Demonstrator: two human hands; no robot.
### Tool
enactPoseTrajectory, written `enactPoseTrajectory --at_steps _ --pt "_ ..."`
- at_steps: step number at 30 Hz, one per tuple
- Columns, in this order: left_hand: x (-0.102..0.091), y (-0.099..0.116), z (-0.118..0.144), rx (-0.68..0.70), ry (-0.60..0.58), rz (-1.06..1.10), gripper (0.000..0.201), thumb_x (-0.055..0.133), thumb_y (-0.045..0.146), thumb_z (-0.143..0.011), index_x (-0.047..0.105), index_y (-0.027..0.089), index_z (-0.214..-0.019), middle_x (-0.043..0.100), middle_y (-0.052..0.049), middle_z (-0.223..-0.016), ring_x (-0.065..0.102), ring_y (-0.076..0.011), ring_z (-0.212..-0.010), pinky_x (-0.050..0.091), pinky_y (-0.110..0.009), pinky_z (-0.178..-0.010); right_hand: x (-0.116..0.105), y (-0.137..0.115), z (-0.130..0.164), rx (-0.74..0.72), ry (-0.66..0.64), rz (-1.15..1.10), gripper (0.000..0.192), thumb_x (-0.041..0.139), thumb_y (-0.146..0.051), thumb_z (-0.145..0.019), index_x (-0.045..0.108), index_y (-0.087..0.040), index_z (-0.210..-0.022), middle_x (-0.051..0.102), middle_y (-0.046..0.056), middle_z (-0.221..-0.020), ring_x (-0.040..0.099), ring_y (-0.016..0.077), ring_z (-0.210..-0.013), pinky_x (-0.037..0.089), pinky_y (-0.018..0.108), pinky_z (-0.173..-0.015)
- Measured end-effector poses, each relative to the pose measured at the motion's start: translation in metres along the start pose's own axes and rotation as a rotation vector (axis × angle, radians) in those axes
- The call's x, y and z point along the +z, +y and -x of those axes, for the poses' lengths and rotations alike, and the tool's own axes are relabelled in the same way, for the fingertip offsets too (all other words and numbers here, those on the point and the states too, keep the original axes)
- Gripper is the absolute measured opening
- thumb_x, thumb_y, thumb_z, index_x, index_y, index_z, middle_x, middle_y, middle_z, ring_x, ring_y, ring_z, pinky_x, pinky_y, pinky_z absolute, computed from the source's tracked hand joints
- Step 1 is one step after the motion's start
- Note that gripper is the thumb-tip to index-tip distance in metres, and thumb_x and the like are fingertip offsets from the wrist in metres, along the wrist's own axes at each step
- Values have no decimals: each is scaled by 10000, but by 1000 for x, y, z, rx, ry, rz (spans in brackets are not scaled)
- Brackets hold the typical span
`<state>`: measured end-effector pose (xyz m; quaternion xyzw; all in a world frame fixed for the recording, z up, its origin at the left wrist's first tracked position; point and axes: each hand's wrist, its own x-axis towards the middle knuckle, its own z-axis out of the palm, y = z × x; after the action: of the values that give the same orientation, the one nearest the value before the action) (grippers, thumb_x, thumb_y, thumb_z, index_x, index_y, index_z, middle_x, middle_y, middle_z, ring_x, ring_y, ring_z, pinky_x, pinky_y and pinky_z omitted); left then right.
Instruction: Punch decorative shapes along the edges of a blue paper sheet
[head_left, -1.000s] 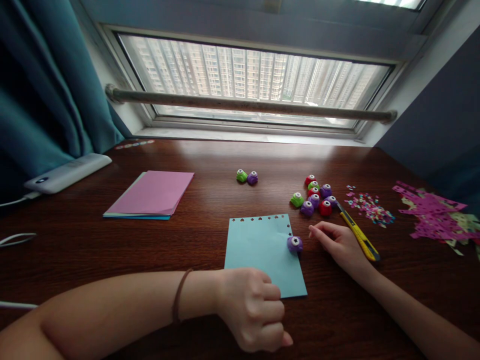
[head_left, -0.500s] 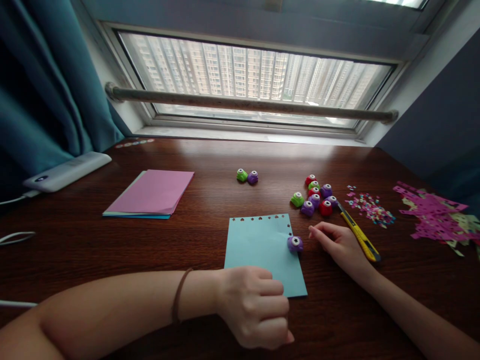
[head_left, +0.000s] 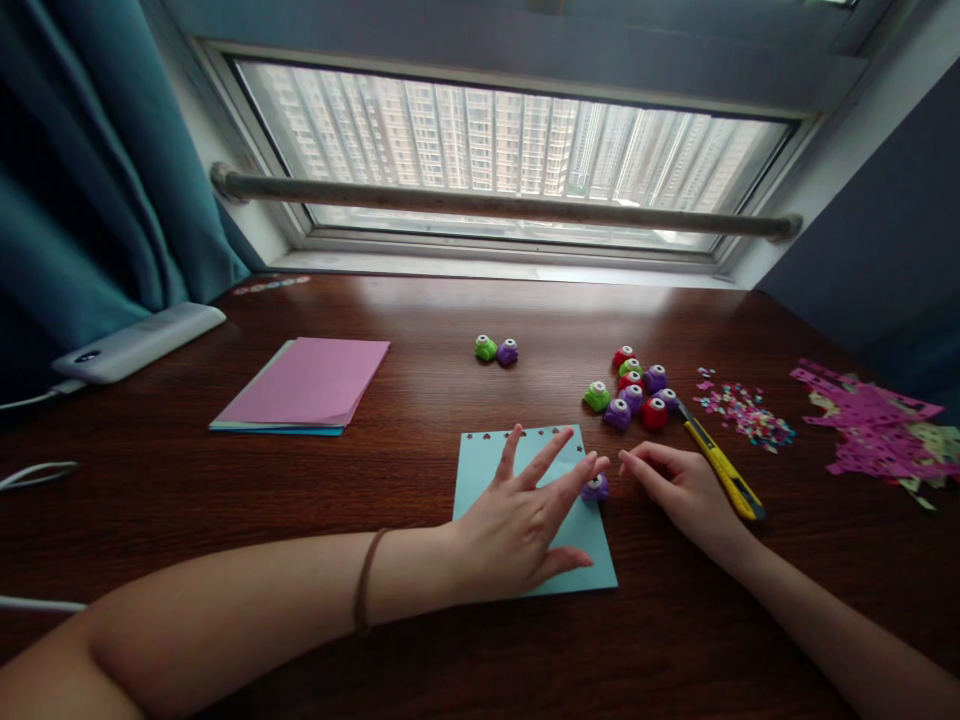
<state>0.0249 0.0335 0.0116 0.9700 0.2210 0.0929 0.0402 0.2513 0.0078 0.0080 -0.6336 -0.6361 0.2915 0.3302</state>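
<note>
A light blue sheet of paper (head_left: 480,470) lies on the desk, with small star and heart holes along its far edge and partway down its right edge. My left hand (head_left: 525,530) is open above it, fingers spread and pointing away from me. Its fingertips partly cover a purple craft punch (head_left: 596,489) on the paper's right edge; whether they touch it I cannot tell. To the right of that punch my right hand (head_left: 679,490) rests on the desk, thumb and fingers closed together, nothing visible in them.
Several red, green and purple punches (head_left: 632,398) are clustered beyond my right hand, beside a yellow utility knife (head_left: 724,468). Farther right lie paper confetti (head_left: 750,415) and pink punched scraps (head_left: 862,420). Coloured paper (head_left: 307,385), two punches (head_left: 496,350) and a white device (head_left: 142,343) lie elsewhere.
My left hand has gone from a fist at the paper's near edge to spread fingers farther forward, over the paper and punch. My right hand has stayed in place.
</note>
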Motion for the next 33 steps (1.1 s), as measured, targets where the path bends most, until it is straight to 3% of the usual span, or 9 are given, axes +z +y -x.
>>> enactPoseTrajectory --at_steps 6,14,18,21,27,33 --pt "-1 -2 0 21 -3 86 664 264 533 -919 83 144 -1425 264 -3 -1457 -87 -214 -1365 -231 -504 -1022 -1 1 1 5 14 2 329 504 -420 -852 639 -163 -700 484 -28 -523 410 116 -493 298 237 -475" --pt "-1 -1 -2 39 -1 95 637 242 521 -928 146 120 -1414 268 -26 -1457 -55 -194 -1370 -279 -469 -1003 2 -3 1 -91 121 46 293 502 -375 -863 618 -172 -686 520 -21 -542 465 127 -504 333 238 -484" --pt "0 -1 -2 44 4 89 624 249 505 -932 165 108 -1407 304 -46 -1441 -45 -199 -1371 -285 -486 -995 13 -18 -11 -205 230 68 199 485 -321 -878 611 -171 -839 602 8 -689 532 142 -571 405 250 -556" --pt "2 -1 -2 45 2 97 600 247 496 -935 202 118 -1399 345 -52 -1420 -42 -217 -1371 -246 -518 -1013 24 -35 -34 -257 305 185 179 457 -250 -887 572 -154 -985 629 52 -851 574 178 -747 441 273 -676" --pt "6 -3 -1 30 -7 146 612 292 496 -925 212 108 -1392 381 -85 -1395 33 -252 -1370 -135 -558 -1054 52 -49 -73 -238 280 442 246 450 -190 -875 549 -104 -1084 590 127 -1087 464 268 -1035 361 365 -904" --pt "9 -2 0 5 -33 183 618 355 474 -914 189 122 -1394 324 -94 -1426 126 -257 -1358 -79 -555 -1070 66 -39 -77 -218 191 519 184 444 -191 -883 608 -118 -926 627 124 -941 512 246 -916 366 345 -858"
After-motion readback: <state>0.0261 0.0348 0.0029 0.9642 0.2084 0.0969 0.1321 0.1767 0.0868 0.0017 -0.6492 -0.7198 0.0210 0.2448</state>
